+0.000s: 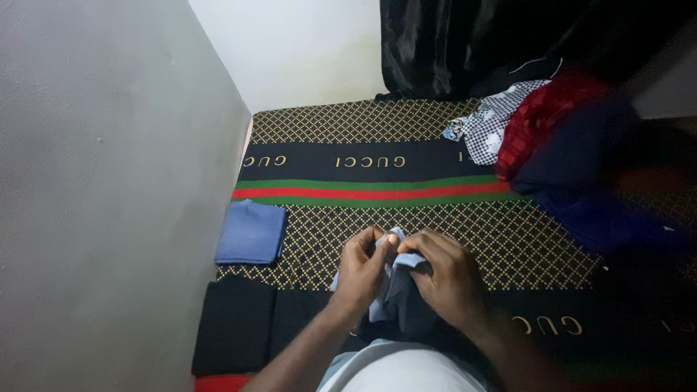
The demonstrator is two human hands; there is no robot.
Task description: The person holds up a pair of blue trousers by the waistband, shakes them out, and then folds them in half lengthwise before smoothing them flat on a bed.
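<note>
My left hand (pixel 361 270) and my right hand (pixel 446 279) meet over the bed (pixel 406 218), both closed on the same cloth (pixel 398 290), a small light blue and grey garment. The fingers (pixel 367 243) of my left hand are curled tight around its upper left edge, knuckles toward the wall. My right hand's fingers are bent over the upper right edge, pinching a pale blue fold against the thumb. The two hands are nearly touching at the top, with a bit of the cloth's edge showing between them. The rest of the cloth hangs down between my wrists toward my lap; I think it is a shirt or shorts, but it is too bunched to tell.

The cloth sits near the front of the bed, on the dark sheet patterned with gold diamonds and a green and red stripe (pixel 370 190) running across (the stripe lies well beyond my hands). To my left, beside the wall (pixel 109 181), lies a folded blue cloth (pixel 250 232), flat and square, apart from my hands. At the far right a heap of clothes (pixel 537 131) is piled up: a checked black and white piece, a red one, a dark blue one, blurred at the edge.
</note>
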